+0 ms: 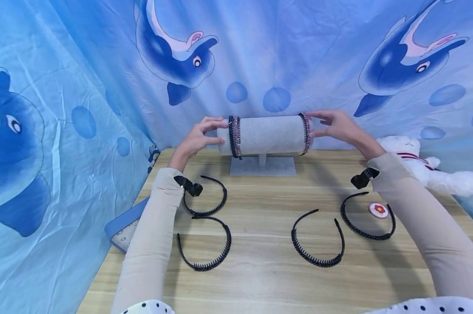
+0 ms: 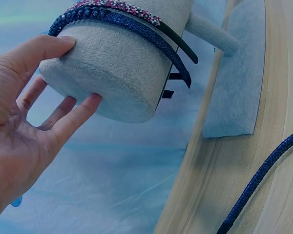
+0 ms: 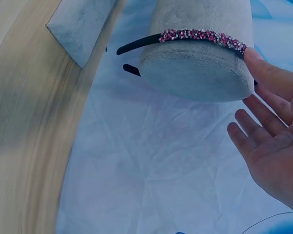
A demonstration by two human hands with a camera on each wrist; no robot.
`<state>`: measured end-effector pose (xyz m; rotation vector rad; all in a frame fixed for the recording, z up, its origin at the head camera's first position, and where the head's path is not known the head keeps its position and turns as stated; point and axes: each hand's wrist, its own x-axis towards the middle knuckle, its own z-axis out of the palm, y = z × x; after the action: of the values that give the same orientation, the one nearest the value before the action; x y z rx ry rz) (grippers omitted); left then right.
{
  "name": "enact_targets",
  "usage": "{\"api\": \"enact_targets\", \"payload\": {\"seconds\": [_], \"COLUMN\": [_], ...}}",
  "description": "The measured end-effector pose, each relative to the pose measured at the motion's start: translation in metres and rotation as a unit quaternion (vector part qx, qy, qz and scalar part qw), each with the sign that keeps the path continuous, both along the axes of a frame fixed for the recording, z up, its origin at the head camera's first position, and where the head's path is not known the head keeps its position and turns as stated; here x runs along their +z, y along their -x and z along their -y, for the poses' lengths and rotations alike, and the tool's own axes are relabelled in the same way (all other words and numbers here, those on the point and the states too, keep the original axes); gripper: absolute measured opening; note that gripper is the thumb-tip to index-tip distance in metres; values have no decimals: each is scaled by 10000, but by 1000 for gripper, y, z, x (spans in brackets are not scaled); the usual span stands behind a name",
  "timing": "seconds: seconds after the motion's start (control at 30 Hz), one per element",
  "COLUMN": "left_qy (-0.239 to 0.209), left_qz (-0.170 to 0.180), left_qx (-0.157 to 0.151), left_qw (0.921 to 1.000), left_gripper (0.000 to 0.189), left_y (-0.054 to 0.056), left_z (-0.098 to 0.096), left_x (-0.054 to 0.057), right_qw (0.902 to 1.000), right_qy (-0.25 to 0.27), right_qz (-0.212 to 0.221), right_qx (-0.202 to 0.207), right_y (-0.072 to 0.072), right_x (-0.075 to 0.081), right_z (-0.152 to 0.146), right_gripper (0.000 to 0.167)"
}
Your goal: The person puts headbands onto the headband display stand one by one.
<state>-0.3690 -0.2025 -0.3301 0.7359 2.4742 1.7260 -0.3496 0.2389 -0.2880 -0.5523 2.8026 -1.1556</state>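
A grey velvety display roll [image 1: 272, 135] on a T-shaped stand lies crosswise at the far side of the table. My left hand [image 1: 195, 140] grips its left end, thumb on the side and fingertips at the end face. Just inward of that thumb, a dark blue headband [image 2: 136, 33] and a pink-and-white beaded headband [image 2: 119, 6] wrap the roll side by side. At the right end sits another pink beaded headband [image 3: 202, 35]. My right hand [image 1: 336, 124] pinches it at the roll's edge, thumb on its beaded part, with another finger partly hidden behind the roll.
Dark toothed headbands lie on the wooden table: two at left [image 1: 210, 265] [image 1: 205, 213], two at right [image 1: 319, 261] [image 1: 368, 233]. A round flower badge [image 1: 378, 210] is inside the far right one. A blue-edged case [image 1: 124, 222] and white plush toy [image 1: 437, 174] flank them. A dolphin curtain [image 1: 275, 56] hangs behind.
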Motion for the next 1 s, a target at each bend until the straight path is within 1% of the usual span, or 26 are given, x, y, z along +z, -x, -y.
{"api": "enact_targets", "payload": {"seconds": [0.1,0.23,0.47,0.57,0.7,0.8,0.87,1.0], "left_qy": [8,3,-6,19,99,148,168,137], "left_qz": [-2,48,166,233,265,235,205,151], "left_qx": [30,39,7,-25,-25,-6,17,24], "left_qw": [10000,10000,9999,9997,9996,9996,9996,9998], "left_gripper": [53,53,54,55,54,53,53,54], "left_y": [-1,-1,-2,-8,-20,-23,-21,-11], "left_z": [0,1,-1,-3,-6,-6,-5,-2], "left_x": [0,0,2,7,17,20,18,9], "right_qw": [9997,9990,9973,9973,9966,9956,9952,9947], "right_qy": [-224,-371,-392,-408,-474,-491,-466,-436], "right_qz": [-74,-241,-515,-500,-536,-639,-693,-736], "right_qx": [4,80,336,339,399,473,509,563], "right_y": [0,0,3,4,5,7,7,9], "right_x": [3,4,5,6,7,7,7,6], "right_z": [2,5,15,22,30,35,39,44], "right_gripper": [73,72,70,71,69,67,67,69]}}
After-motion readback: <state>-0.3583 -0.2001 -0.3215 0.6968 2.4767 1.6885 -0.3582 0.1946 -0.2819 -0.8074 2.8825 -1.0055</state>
